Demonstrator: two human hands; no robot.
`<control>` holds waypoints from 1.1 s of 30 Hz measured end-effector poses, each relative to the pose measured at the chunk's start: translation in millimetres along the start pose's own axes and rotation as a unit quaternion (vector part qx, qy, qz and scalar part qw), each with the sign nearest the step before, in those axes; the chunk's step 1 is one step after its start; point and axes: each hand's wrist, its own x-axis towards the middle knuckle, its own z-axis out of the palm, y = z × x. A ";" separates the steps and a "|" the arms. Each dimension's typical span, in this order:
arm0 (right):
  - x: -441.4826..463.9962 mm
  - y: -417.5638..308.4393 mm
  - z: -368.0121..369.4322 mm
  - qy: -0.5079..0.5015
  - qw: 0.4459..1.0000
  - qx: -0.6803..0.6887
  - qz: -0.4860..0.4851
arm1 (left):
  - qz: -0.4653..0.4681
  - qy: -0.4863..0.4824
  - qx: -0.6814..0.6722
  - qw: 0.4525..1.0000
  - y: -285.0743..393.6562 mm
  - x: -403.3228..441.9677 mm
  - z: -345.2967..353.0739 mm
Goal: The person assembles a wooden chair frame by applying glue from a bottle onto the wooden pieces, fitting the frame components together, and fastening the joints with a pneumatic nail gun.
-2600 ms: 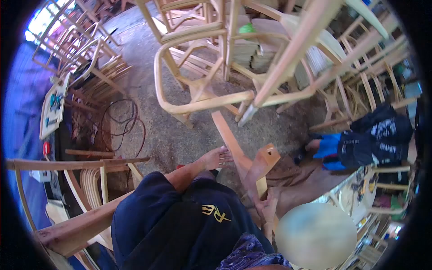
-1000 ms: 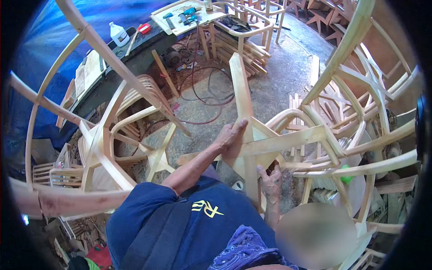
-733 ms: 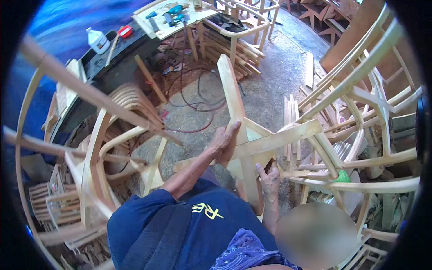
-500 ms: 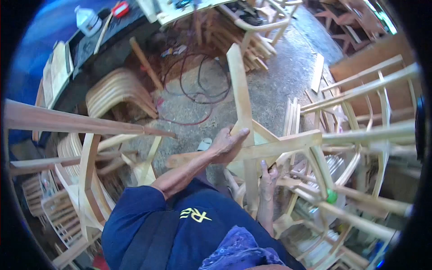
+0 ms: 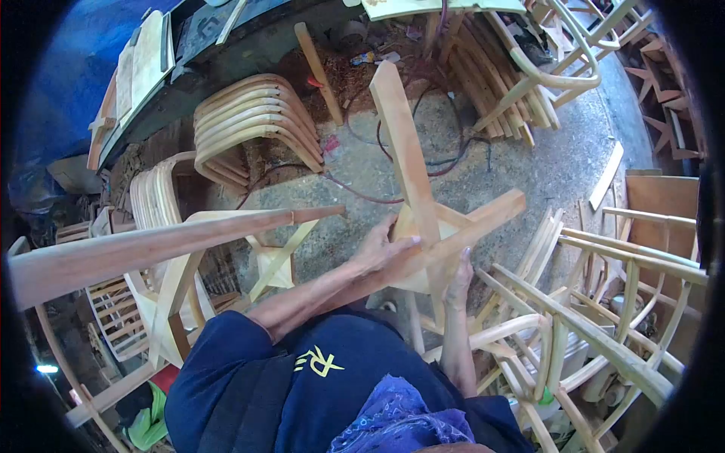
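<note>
Held X-shaped wooden brace at frame centre, between both hands | aimed one bar toward upper centre, another toward centre right | closed left hand on left side, with thumb nearest crossing | rested right hand against right side; could not tell curl of fingers

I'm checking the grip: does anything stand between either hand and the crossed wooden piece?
Nothing visible does. The left hand grips the crossed wooden piece directly, and the right hand appears to touch it too.
</note>
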 end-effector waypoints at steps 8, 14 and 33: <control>18.1 -2.2 -34.8 0.102 0.992 0.029 -0.066 | 0.020 -0.087 -0.002 0.996 74.8 -20.3 20.6; 4.2 -71.3 -23.8 0.093 0.987 0.075 -0.110 | 0.071 -0.135 0.004 0.988 88.5 -10.5 47.7; 166.5 -334.8 -65.7 0.010 0.929 -0.175 -0.327 | 0.162 -0.086 -0.098 0.978 196.1 136.4 150.7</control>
